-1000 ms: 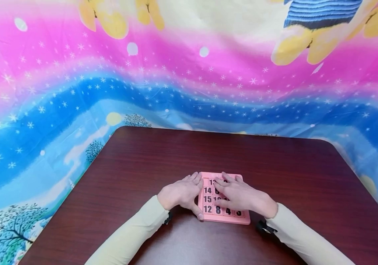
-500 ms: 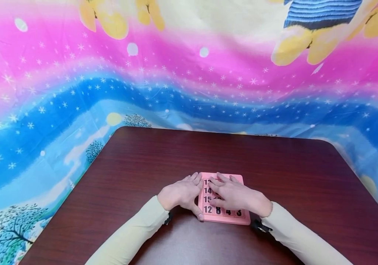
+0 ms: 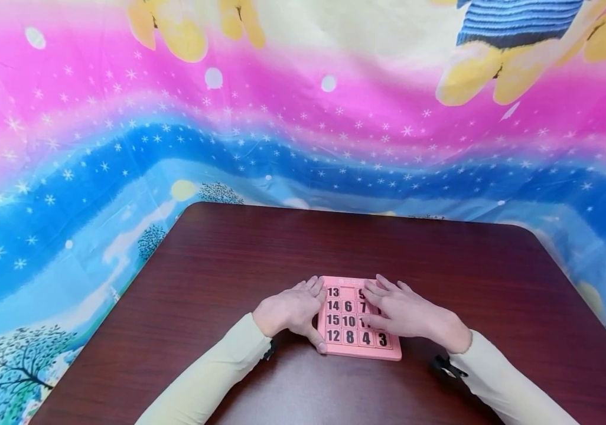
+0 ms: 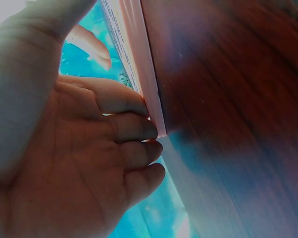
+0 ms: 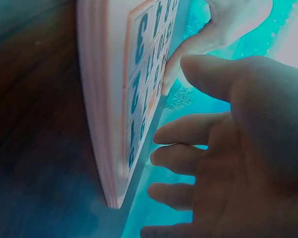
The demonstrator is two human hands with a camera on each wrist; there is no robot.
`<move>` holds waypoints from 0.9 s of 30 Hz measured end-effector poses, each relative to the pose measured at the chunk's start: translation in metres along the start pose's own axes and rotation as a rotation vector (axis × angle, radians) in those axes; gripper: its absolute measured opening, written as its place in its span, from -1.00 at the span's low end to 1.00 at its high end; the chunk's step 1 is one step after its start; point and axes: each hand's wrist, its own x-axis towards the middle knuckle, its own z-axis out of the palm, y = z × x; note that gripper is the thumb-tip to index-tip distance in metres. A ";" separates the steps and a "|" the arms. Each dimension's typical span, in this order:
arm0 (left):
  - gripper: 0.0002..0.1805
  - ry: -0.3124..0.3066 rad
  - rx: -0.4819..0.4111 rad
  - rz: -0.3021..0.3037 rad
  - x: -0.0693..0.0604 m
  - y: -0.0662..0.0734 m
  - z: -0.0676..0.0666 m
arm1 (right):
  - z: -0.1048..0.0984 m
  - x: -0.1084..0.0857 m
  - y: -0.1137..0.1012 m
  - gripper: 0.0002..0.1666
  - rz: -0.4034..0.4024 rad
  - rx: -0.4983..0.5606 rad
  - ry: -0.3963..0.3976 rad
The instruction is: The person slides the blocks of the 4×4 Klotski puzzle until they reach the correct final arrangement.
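Observation:
A pink number slide puzzle [image 3: 348,322] lies flat on the table. Its top row shows 13, a gap, then 9; the tiles at its right are partly covered. My left hand [image 3: 291,310] rests along the puzzle's left side, thumb at the near corner and fingers by the far one. In the left wrist view its fingers [image 4: 134,126] touch the puzzle's pink edge [image 4: 148,69]. Over the right half of the puzzle hovers my right hand [image 3: 414,311], fingers spread. The right wrist view shows those fingers [image 5: 176,158] apart from the tiled face [image 5: 146,74].
The dark wooden table [image 3: 260,248] extends around the puzzle. Behind it hangs a colourful cloth [image 3: 303,130] with snowflakes and trees. A black wrist strap [image 3: 449,367] is visible at the right sleeve.
The 13 tile has slid left into the top-left slot, leaving the gap to its right. My right hand shifted left with it, then moved back right. The left hand stayed put.

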 end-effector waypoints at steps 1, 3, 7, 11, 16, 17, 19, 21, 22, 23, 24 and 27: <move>0.39 0.000 -0.003 0.001 0.000 0.000 0.000 | 0.000 -0.002 0.001 -0.18 0.003 0.005 -0.002; 0.39 -0.001 -0.010 -0.001 0.000 0.000 0.000 | 0.001 -0.004 0.003 -0.18 0.005 0.011 -0.007; 0.38 0.000 -0.018 -0.002 0.000 0.000 0.000 | 0.004 -0.005 0.003 -0.18 -0.008 0.022 -0.016; 0.38 0.000 -0.024 -0.001 0.000 0.000 0.000 | 0.006 -0.004 0.002 -0.18 -0.024 0.025 -0.010; 0.38 -0.002 -0.023 -0.006 0.000 0.000 0.000 | 0.007 -0.003 0.003 -0.21 -0.042 0.015 0.008; 0.39 -0.002 -0.022 -0.006 0.000 0.000 0.000 | 0.007 -0.002 0.003 -0.21 -0.048 0.011 0.011; 0.39 -0.003 -0.022 -0.006 0.000 0.000 0.000 | 0.008 -0.002 0.003 -0.21 -0.055 0.008 0.017; 0.39 -0.002 -0.022 -0.006 0.000 0.000 0.000 | 0.008 -0.001 0.002 -0.19 -0.059 0.009 0.018; 0.39 -0.002 -0.021 -0.006 0.000 0.000 0.000 | 0.008 0.000 0.002 -0.19 -0.060 0.009 0.017; 0.39 -0.002 -0.021 -0.006 0.001 0.000 0.000 | 0.008 0.001 0.001 -0.18 -0.061 0.010 0.015; 0.39 -0.002 -0.021 -0.005 0.001 0.000 0.001 | 0.008 0.002 0.000 -0.19 -0.066 0.009 0.016; 0.39 -0.006 -0.024 -0.004 0.001 0.000 0.001 | 0.009 0.006 -0.004 -0.20 -0.074 0.006 0.010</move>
